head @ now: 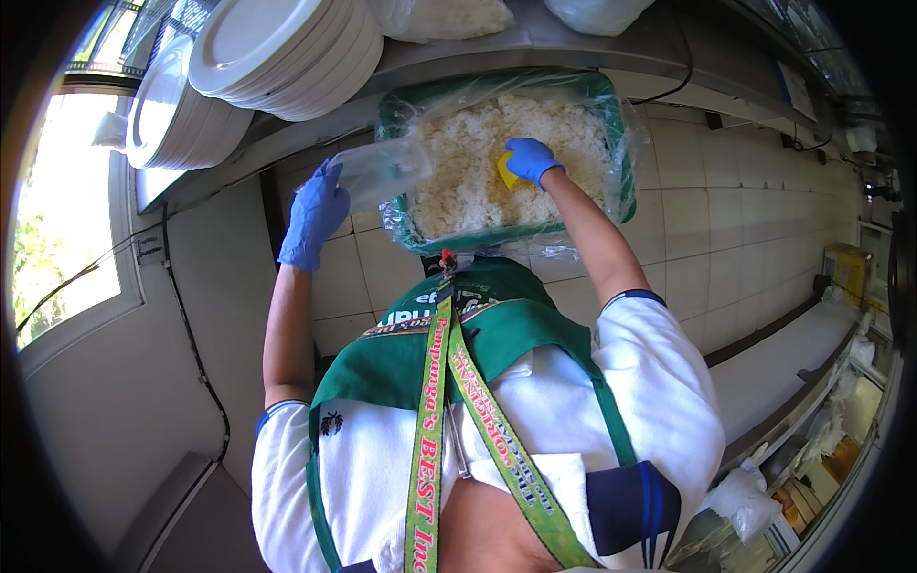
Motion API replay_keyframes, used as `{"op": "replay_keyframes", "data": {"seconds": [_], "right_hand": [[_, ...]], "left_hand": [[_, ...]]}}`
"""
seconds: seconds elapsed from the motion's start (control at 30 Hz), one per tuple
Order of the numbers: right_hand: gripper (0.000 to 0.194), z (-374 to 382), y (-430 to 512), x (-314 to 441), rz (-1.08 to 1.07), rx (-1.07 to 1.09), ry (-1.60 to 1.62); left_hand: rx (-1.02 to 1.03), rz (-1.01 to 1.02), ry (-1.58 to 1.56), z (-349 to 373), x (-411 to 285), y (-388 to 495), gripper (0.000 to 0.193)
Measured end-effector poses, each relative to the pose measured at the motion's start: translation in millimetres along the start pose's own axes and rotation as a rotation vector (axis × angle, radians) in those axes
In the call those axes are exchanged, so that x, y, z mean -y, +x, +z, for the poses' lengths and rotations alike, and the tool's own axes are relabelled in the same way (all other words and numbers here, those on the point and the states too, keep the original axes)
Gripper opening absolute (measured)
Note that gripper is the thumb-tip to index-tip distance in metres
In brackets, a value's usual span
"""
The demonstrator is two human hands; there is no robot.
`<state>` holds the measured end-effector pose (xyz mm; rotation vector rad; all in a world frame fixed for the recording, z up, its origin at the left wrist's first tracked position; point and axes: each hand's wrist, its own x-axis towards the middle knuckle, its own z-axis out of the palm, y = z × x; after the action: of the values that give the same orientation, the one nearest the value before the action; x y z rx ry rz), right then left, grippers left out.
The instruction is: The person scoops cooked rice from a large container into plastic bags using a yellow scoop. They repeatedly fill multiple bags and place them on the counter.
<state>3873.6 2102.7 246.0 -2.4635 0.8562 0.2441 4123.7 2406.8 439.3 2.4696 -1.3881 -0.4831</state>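
A green plastic tub (622, 136), lined with clear plastic film, holds a wide bed of cooked white rice (458, 193). My right hand (530, 161), in a blue glove, grips a yellow scoop (507, 172) that rests against the rice near the middle. My left hand (315, 211), also blue-gloved, holds a clear plastic bag (383, 172) by its left end. The bag's other end lies over the tub's left edge. Its contents, if any, cannot be told.
Stacks of white plates (286, 64) stand on a steel counter (458, 61) beyond the tub, with a filled clear bag (451, 18) beside them. A window (71, 208) is at the left. A long low surface (781, 358) and several bagged items (745, 501) are at the right.
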Motion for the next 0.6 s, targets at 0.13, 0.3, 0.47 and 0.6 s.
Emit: {"op": "replay_keyframes", "data": {"seconds": [0.13,0.3,0.47,0.6], "right_hand": [[0.04,-21.4,9.3,4.5,0.071,-0.356,0.252],[0.042,-12.3,34.6,26.2,0.177,-0.527,0.33],[0.039,-24.1,44.5,47.5,0.125,-0.414,0.231],[0.038,-6.2,45.7,39.9,0.13,-0.401,0.372]], "left_hand": [[-0.068,0.078,-0.016,10.4,8.5,-15.8,0.048],[-0.069,0.061,-0.135,16.2,14.2,-17.7,0.053],[0.007,-0.082,-0.317,15.5,8.7,-26.2,0.058],[0.097,-0.188,-0.479,-0.8,-16.6,-26.9,0.063]]}}
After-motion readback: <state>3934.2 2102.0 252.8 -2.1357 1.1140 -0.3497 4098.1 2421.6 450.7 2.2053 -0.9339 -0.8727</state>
